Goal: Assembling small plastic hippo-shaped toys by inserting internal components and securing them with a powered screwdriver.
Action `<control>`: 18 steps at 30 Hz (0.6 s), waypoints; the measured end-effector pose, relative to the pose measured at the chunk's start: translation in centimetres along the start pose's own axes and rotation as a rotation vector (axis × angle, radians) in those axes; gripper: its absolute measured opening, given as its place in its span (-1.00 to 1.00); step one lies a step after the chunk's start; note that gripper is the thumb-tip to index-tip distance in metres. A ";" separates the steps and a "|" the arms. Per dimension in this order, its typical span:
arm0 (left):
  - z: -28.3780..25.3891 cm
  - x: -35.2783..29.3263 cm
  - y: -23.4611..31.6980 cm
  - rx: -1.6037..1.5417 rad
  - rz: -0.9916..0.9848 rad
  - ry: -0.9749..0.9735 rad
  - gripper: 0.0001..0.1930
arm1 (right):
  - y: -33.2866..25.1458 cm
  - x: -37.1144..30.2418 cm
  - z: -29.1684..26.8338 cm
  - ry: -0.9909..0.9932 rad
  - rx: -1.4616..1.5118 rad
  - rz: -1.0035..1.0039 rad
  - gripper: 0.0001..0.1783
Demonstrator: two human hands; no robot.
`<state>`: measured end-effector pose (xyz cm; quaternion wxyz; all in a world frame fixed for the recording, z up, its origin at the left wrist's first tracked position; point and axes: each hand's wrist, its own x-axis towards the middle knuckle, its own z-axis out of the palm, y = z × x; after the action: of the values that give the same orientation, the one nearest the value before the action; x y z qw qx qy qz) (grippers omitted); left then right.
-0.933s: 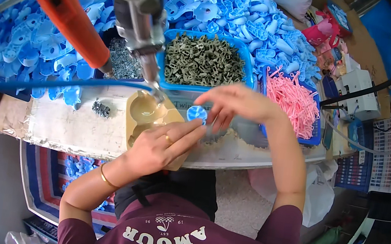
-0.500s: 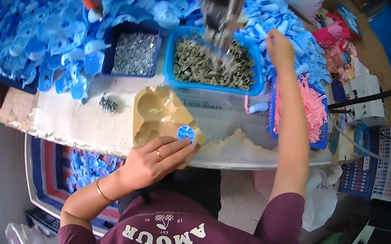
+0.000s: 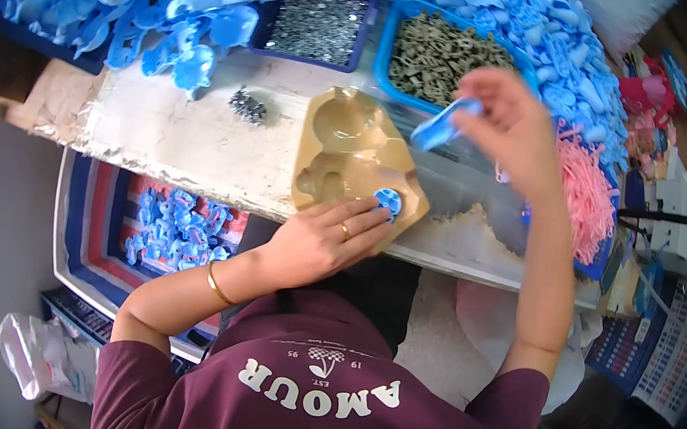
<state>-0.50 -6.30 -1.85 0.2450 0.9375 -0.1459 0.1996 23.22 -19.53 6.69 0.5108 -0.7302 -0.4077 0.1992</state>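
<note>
A tan mould block (image 3: 367,170) with rounded hollows lies at the table's front edge. A small round blue plastic piece (image 3: 386,205) sits in its right part. My left hand (image 3: 332,235) lies over the block's near side, its fingers stretched out flat with their tips on the round piece; its thumb is hidden. Above the right side of the block, my right hand (image 3: 515,129) holds a long blue plastic piece (image 3: 442,126) between thumb and fingers, slightly blurred. Just behind that hand is a light blue tray (image 3: 384,72) of dull metal clips.
A dark blue tray (image 3: 369,23) of small shiny metal parts stands left of the clips. Blue plastic shells (image 3: 182,20) heap at the far left, smaller blue parts (image 3: 556,51) at the far right. Pink strips (image 3: 580,198) fill a basket; metal bits (image 3: 248,105) lie loose.
My right hand has come back from the far-right blue heap toward the block with a long blue piece in it. My left hand stays on the block. The whole view has shifted.
</note>
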 end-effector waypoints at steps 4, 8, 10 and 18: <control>-1.8 -2.0 0.2 0.057 0.165 0.082 -0.65 | -1.4 -1.8 6.6 -0.285 -0.193 -0.116 -0.77; -5.1 -3.8 -1.7 0.018 0.070 0.208 -0.65 | 0.2 -2.7 9.8 -0.380 -0.451 -0.338 -0.75; -6.3 -5.0 -4.4 0.162 -0.070 0.281 -0.70 | -0.4 -2.6 10.1 -0.422 -0.576 -0.388 -0.73; -9.3 -6.9 -16.9 0.616 -0.543 0.362 -0.65 | -1.8 -3.1 10.5 -0.265 -0.505 -0.350 -0.78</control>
<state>-3.16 13.90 -4.24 0.0197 0.9209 0.2171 0.3230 13.30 -15.63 3.77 0.2825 -0.7204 -0.6263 0.0942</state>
